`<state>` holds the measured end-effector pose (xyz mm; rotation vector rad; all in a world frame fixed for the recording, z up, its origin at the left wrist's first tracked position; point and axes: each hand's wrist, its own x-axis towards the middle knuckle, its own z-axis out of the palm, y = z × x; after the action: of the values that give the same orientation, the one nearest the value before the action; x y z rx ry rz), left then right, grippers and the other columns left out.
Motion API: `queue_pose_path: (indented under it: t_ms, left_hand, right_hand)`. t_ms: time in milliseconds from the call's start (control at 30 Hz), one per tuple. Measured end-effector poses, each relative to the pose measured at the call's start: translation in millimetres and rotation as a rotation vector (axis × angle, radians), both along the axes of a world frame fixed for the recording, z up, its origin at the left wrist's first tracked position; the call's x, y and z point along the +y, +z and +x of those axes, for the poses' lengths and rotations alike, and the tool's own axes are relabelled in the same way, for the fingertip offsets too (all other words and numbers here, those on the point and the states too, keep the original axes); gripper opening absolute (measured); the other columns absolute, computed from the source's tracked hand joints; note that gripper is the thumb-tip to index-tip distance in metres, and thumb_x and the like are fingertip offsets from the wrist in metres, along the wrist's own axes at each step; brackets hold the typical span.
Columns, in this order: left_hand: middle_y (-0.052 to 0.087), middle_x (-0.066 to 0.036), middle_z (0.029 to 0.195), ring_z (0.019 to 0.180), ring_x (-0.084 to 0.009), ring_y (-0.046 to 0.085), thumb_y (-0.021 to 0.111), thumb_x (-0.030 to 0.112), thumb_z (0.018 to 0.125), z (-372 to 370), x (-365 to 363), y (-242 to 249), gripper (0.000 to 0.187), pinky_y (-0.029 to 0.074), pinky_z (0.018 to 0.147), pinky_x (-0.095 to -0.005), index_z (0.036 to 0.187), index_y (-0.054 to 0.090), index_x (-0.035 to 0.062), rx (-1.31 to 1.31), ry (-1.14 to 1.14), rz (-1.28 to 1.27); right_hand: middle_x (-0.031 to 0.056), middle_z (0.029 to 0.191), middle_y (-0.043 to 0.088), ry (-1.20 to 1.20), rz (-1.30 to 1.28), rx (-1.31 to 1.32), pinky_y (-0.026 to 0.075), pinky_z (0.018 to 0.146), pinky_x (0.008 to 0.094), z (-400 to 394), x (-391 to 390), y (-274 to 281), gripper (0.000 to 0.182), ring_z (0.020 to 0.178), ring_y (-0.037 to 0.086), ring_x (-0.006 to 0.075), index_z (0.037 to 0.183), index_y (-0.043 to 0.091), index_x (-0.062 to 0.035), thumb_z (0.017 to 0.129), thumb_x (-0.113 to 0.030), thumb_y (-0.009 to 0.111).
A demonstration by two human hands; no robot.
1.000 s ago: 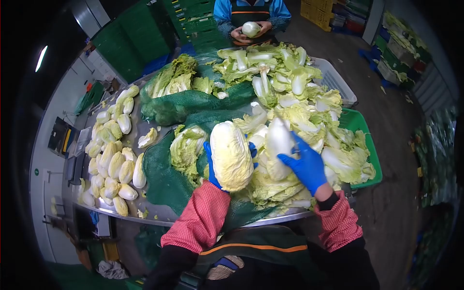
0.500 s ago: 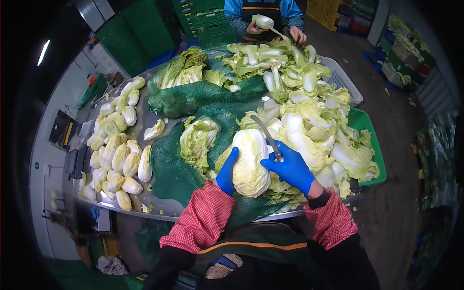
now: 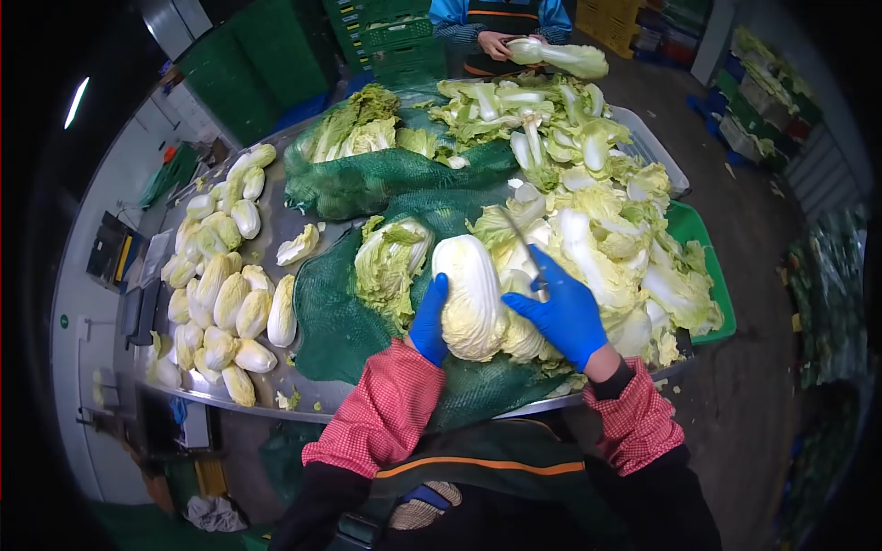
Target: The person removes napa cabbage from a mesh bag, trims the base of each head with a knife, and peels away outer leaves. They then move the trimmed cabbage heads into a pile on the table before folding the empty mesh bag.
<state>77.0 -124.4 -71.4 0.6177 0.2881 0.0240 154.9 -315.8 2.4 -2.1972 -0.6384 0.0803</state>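
My left hand (image 3: 429,321), in a blue glove, grips a napa cabbage head (image 3: 469,296) by its near left side, over the green mesh sack (image 3: 331,321). My right hand (image 3: 562,314), also blue-gloved, holds a knife (image 3: 524,246) whose blade points away from me along the cabbage's right side. An untrimmed cabbage (image 3: 390,262) lies just left of the held one. A heap of cut outer leaves (image 3: 606,239) lies to the right.
Several trimmed cabbages (image 3: 225,294) lie in rows on the steel table's left part (image 3: 266,239). Another mesh sack of cabbages (image 3: 367,170) lies farther back. A person across the table holds a cabbage (image 3: 560,57). Green crates (image 3: 712,275) stand at right.
The cabbage has turned in my left hand and moved slightly left. My right hand with the knife has come against its right side. The person opposite has lifted a cabbage.
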Motion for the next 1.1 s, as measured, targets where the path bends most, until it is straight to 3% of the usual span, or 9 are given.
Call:
queue_pose_path:
  t_ms: [267,500,700,800,867,933,1000,1033,1100]
  left_hand:
    - [0.037,-0.017,0.142,0.130,-0.0289,0.039,0.051,0.039,0.095,12,2,-19,0.067,0.031,0.109,-0.0385,0.144,0.025,0.0008,-0.232,0.067,0.549]
    - [0.038,-0.017,0.141,0.130,-0.0274,0.038,0.055,0.030,0.093,9,-2,-4,0.065,0.029,0.109,-0.0373,0.144,0.026,-0.0001,-0.216,0.122,0.890]
    - [0.043,-0.018,0.138,0.126,-0.0268,0.044,0.050,0.034,0.097,10,6,-3,0.061,0.034,0.107,-0.0374,0.144,0.029,0.0014,-0.163,-0.028,0.691]
    - [0.044,-0.017,0.140,0.124,-0.0296,0.048,0.043,0.050,0.096,3,4,6,0.067,0.033,0.109,-0.0405,0.143,0.034,0.0022,0.038,-0.188,-0.088]
    - [0.045,-0.017,0.140,0.124,-0.0322,0.048,0.039,0.055,0.095,5,7,0,0.068,0.035,0.109,-0.0446,0.144,0.034,0.0076,-0.021,-0.184,-0.287]
    - [0.046,-0.017,0.140,0.123,-0.0337,0.048,0.039,0.056,0.095,7,9,-9,0.068,0.036,0.107,-0.0469,0.144,0.035,0.0099,-0.126,-0.142,-0.514]
    - [0.051,-0.018,0.133,0.120,-0.0365,0.051,0.038,0.060,0.093,10,9,-9,0.069,0.041,0.101,-0.0504,0.140,0.041,0.0109,-0.128,-0.079,-0.451]
    - [0.052,-0.018,0.131,0.119,-0.0369,0.051,0.037,0.061,0.093,12,9,-3,0.069,0.042,0.100,-0.0504,0.139,0.042,0.0106,-0.159,-0.067,-0.440]
    - [0.055,-0.018,0.125,0.117,-0.0364,0.053,0.038,0.063,0.091,17,6,19,0.069,0.046,0.095,-0.0494,0.135,0.046,0.0103,-0.228,-0.128,-0.358]
  right_hand:
    - [0.0212,0.097,0.066,0.075,-0.003,0.113,0.052,0.074,0.0424,-15,23,6,0.066,0.084,0.066,0.0353,0.133,0.045,-0.0059,0.077,-0.034,0.067]
    - [0.0208,0.083,0.065,-0.049,0.029,0.164,0.052,0.068,0.0430,-21,29,1,0.056,0.074,0.064,0.0374,0.129,0.048,-0.0089,0.075,-0.021,0.061]
    - [0.0133,0.074,0.063,-0.042,0.179,0.262,0.051,0.055,0.0357,-5,20,-21,0.046,0.058,0.062,0.0266,0.122,0.053,-0.0057,0.077,-0.015,0.059]
    - [0.0055,0.071,0.059,-0.015,0.412,0.592,0.048,0.046,0.0289,4,11,-17,0.041,0.049,0.057,0.0153,0.120,0.054,-0.0027,0.080,-0.012,0.057]
    - [0.0014,0.070,0.056,0.005,0.513,0.663,0.046,0.042,0.0246,8,2,-9,0.038,0.047,0.052,0.0089,0.118,0.054,-0.0009,0.081,-0.010,0.056]
    - [0.0013,0.071,0.056,0.034,0.603,0.572,0.046,0.041,0.0234,25,-11,-12,0.040,0.047,0.052,0.0091,0.120,0.053,-0.0014,0.082,-0.012,0.059]
    - [0.0041,0.074,0.059,-0.121,0.389,0.507,0.049,0.047,0.0279,44,-22,-5,0.049,0.054,0.058,0.0125,0.128,0.050,-0.0032,0.084,-0.019,0.064]
    - [0.0074,0.078,0.062,-0.189,0.000,-0.025,0.051,0.057,0.0332,51,-24,-18,0.063,0.064,0.061,0.0155,0.134,0.046,-0.0059,0.082,-0.031,0.070]
    - [0.0092,0.078,0.062,-0.087,0.012,-0.019,0.051,0.062,0.0357,42,-18,-16,0.070,0.067,0.062,0.0171,0.136,0.044,-0.0066,0.080,-0.037,0.072]
